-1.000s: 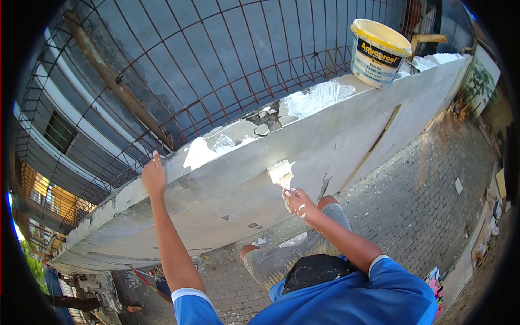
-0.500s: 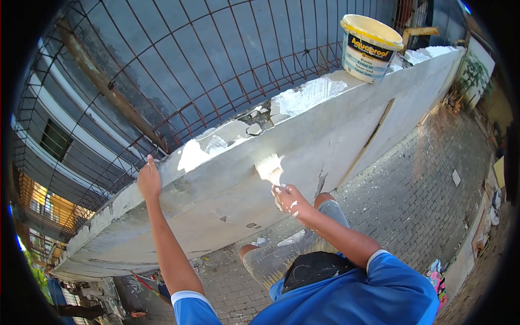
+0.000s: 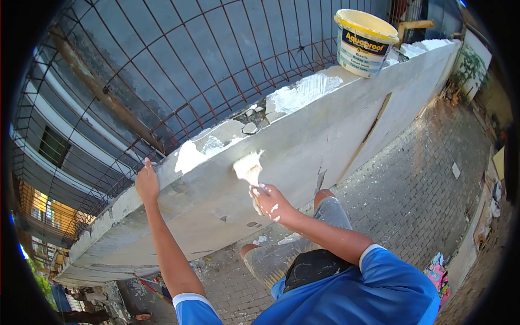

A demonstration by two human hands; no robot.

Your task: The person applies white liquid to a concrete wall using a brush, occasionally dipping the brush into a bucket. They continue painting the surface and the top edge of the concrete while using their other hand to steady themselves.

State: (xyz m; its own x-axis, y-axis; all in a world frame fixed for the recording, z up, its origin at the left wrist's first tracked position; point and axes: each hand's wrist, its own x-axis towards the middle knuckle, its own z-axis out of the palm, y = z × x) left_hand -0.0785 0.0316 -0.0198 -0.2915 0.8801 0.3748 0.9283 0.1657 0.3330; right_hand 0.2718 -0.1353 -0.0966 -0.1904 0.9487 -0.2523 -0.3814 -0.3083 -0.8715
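Observation:
White-specked, my right hand is closed round the handle of a wide paintbrush. The bristles carry white paint and are at the upper side face of the grey wall, just below its top edge; whether they touch it I cannot tell. My left hand rests on the wall's top edge at the left, its thumb up and its other fingers mostly hidden. Between the hands, a patch of wet white paint lies on the wall top. An Aquaproof bucket stands upright on the wall farther right.
A rusty wire mesh fence runs along the wall's far side. Broken concrete pieces lie on the wall top. Below is a paved brick path, with a colourful cloth at the lower right and a plant at the upper right.
My right hand and the brush have moved left along the wall. My left hand stays on the edge. The view has shifted slightly.

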